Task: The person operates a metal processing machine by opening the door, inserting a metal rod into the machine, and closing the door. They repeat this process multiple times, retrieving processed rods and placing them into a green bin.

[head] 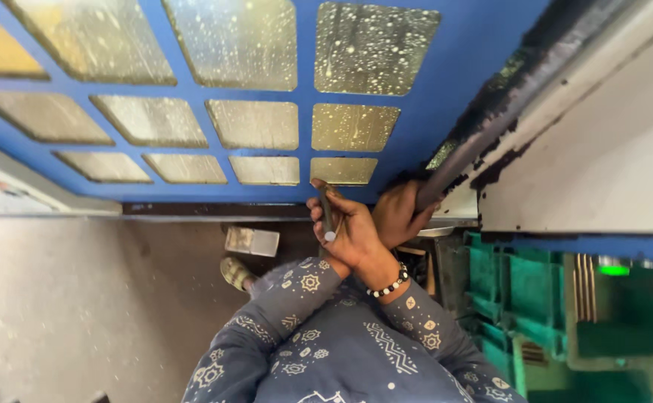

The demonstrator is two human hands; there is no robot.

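Illumination is daylight, entering through the frosted, speckled glass panes [229,41] at 11 to 1 o'clock. The panes glow pale yellow without clipping. The pale panel [602,157] at 3 o'clock is the brightest surface and reads slightly washed out. The floor [80,298] at 8 o'clock is evenly lit and grainy. The recess under the dark bar [483,127], near centre, falls into deep shadow; detail there is lost. Wide-angle distortion bends the blue frame [304,112] bars, fanning them outward toward 9 o'clock. Focus is moderate at centre; edges at 4 and 7 o'clock are soft. A green lamp [614,269] at 4 o'clock blooms slightly.
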